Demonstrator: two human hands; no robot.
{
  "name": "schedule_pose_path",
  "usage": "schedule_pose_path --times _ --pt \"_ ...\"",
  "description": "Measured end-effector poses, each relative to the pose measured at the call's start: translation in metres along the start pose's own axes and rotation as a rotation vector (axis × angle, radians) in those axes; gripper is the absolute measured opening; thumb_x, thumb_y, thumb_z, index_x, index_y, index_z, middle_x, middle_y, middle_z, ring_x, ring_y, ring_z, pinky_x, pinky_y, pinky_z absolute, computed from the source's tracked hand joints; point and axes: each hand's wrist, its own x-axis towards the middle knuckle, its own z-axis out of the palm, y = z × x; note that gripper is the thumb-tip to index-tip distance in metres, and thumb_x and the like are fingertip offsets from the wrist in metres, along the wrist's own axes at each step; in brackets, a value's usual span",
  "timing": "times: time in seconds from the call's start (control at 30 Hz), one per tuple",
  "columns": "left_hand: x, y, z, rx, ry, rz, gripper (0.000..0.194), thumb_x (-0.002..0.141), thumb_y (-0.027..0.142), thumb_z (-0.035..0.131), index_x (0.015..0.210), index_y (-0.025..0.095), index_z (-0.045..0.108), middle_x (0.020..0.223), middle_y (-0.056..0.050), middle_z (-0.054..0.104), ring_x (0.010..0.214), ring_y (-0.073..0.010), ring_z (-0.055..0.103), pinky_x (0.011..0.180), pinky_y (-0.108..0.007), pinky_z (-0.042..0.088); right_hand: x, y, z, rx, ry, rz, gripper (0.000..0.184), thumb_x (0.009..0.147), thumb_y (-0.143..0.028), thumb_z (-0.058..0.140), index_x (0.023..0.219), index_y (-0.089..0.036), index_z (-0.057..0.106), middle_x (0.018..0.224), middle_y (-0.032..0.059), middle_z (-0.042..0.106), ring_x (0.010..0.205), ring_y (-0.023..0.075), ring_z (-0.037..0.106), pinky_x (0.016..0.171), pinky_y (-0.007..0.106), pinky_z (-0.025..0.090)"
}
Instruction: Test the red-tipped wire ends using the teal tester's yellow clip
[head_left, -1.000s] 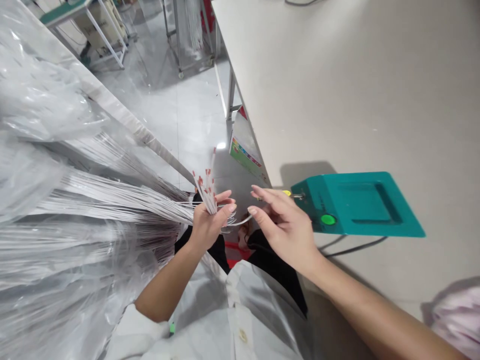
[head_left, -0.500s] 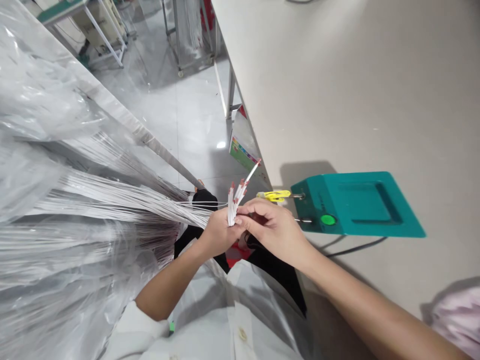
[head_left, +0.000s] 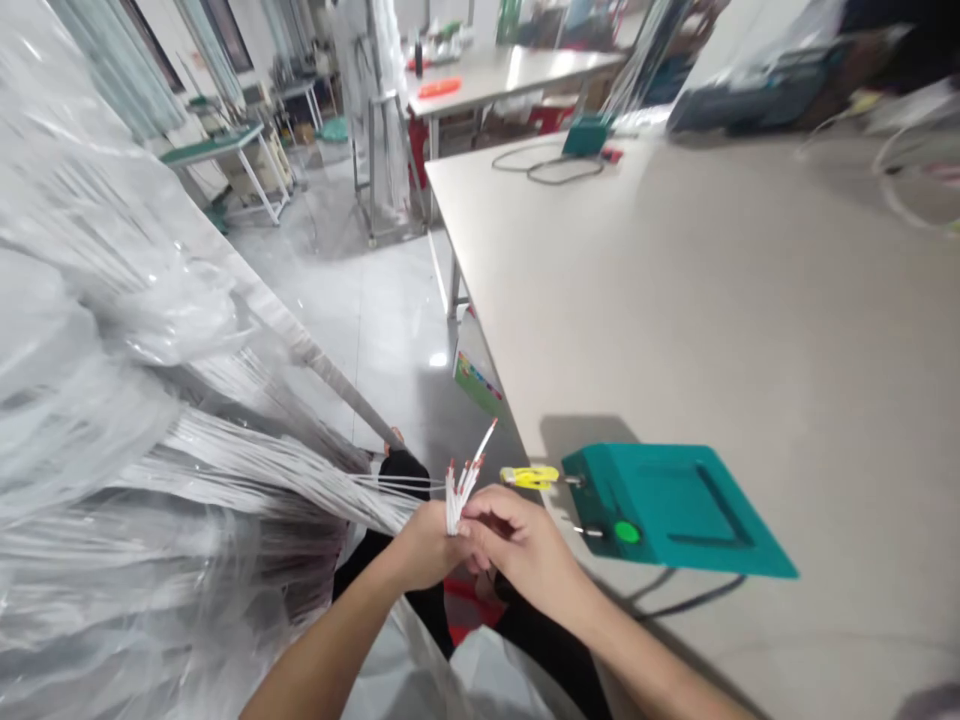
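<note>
My left hand (head_left: 424,548) is closed around a bunch of thin white wires with red tips (head_left: 459,488), which stick up from the fist. These wires run left into a large sheaf of white wires (head_left: 225,460) wrapped in clear plastic. My right hand (head_left: 517,545) is closed too, pinching the same wire ends right beside the left hand. Both hands are held just off the table's near left corner, a little left of a teal box (head_left: 675,512) with a green button (head_left: 627,532) and a yellow clip (head_left: 529,477) on its side.
The long grey table (head_left: 675,300) stretches away to the right; a black cable (head_left: 544,165) and another teal box (head_left: 585,135) lie at its far end. A colourful carton (head_left: 476,380) stands on the floor under the table edge. Metal racks and more tables stand behind.
My right hand came in from open fingers to pinch the wire tips beside my left hand. The view has tilted upward, showing the far end of the room.
</note>
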Motion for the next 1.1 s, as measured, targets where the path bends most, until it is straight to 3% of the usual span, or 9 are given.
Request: schedule_pose_path --times 0.1,0.2,0.33,0.43,0.53,0.6,0.77,1.0,1.1 --pt "0.0 0.008 -0.006 -0.049 -0.14 0.019 0.023 0.07 0.034 0.067 0.066 0.011 0.066 0.066 -0.005 0.065 0.059 -0.0141 0.059 0.058 -0.025 0.048 0.003 -0.004 0.001 0.222 0.007 0.063 0.025 0.078 -0.044 0.059 0.071 -0.021 0.051 0.053 -0.0057 0.046 0.039 0.011 0.049 0.04 0.026 0.042" --pt "0.0 0.009 -0.011 -0.126 -0.102 0.009 0.035 0.074 0.044 0.064 0.079 0.009 0.069 0.075 -0.01 0.068 0.063 -0.0156 0.063 0.064 -0.027 0.05 0.003 -0.005 0.0 0.337 0.09 0.041 0.029 0.077 -0.048 0.06 0.073 -0.021 0.049 0.054 -0.0053 0.046 0.044 0.0116 0.049 0.044 0.027 0.045" --pt "0.001 0.004 -0.006 -0.292 0.266 -0.03 0.044 0.074 0.05 0.062 0.092 0.01 0.067 0.081 -0.013 0.07 0.066 -0.017 0.064 0.065 -0.028 0.049 0.001 0.0 -0.005 0.112 0.221 -0.074 0.024 0.079 -0.044 0.058 0.077 -0.02 0.054 0.069 0.0009 0.056 0.06 0.0142 0.054 0.056 0.027 0.047" --pt "0.0 0.001 0.004 -0.227 0.57 0.046 0.042 0.079 0.048 0.057 0.098 0.012 0.066 0.082 -0.008 0.068 0.058 -0.0105 0.055 0.056 -0.023 0.043 0.001 0.002 -0.007 -0.129 0.24 -0.178 0.018 0.084 -0.038 0.053 0.079 -0.021 0.055 0.077 0.0031 0.059 0.069 0.0159 0.056 0.064 0.028 0.047" --pt "-0.004 0.001 0.013 -0.066 0.445 0.086 0.039 0.082 0.045 0.052 0.1 0.013 0.067 0.052 0.002 0.051 0.047 -0.0089 0.042 0.05 -0.022 0.035 0.001 -0.003 -0.008 -0.273 0.222 -0.283 0.014 0.087 -0.031 0.049 0.078 -0.022 0.055 0.08 0.0038 0.06 0.076 0.017 0.056 0.071 0.03 0.046" --pt "-0.007 0.003 0.015 -0.016 0.323 0.085 0.038 0.083 0.045 0.05 0.091 0.013 0.068 0.047 0.005 0.041 0.045 -0.0091 0.036 0.048 -0.023 0.03 0.001 -0.008 -0.009 -0.306 0.185 -0.315 0.017 0.088 -0.028 0.046 0.076 -0.022 0.055 0.077 0.0033 0.059 0.075 0.0168 0.055 0.069 0.03 0.045" --pt "-0.009 0.013 0.007 0.082 0.274 0.133 0.032 0.081 0.038 0.052 0.061 0.014 0.061 0.055 0.001 0.046 0.054 -0.0097 0.038 0.055 -0.024 0.031 0.0 -0.016 -0.018 -0.352 0.067 -0.338 0.022 0.089 -0.026 0.046 0.07 -0.021 0.057 0.071 0.0024 0.058 0.068 0.0151 0.055 0.064 0.029 0.044" --pt "-0.014 0.02 -0.012 0.233 0.017 0.099 0.029 0.079 0.033 0.053 0.058 0.013 0.059 0.058 0.0 0.052 0.058 -0.0109 0.044 0.059 -0.024 0.034 -0.002 -0.031 -0.032 -0.562 -0.158 -0.366 0.019 0.086 -0.019 0.047 0.073 -0.02 0.06 0.07 0.0021 0.056 0.063 0.0123 0.052 0.056 0.025 0.041" --pt "-0.016 0.022 -0.014 0.265 -0.047 0.07 0.029 0.078 0.031 0.055 0.055 0.013 0.056 0.054 0.001 0.049 0.055 -0.0098 0.042 0.056 -0.024 0.032 -0.004 -0.04 -0.035 -0.762 -0.226 -0.492 0.023 0.086 -0.014 0.044 0.076 -0.02 0.064 0.073 0.0028 0.059 0.066 0.0115 0.055 0.058 0.023 0.042"
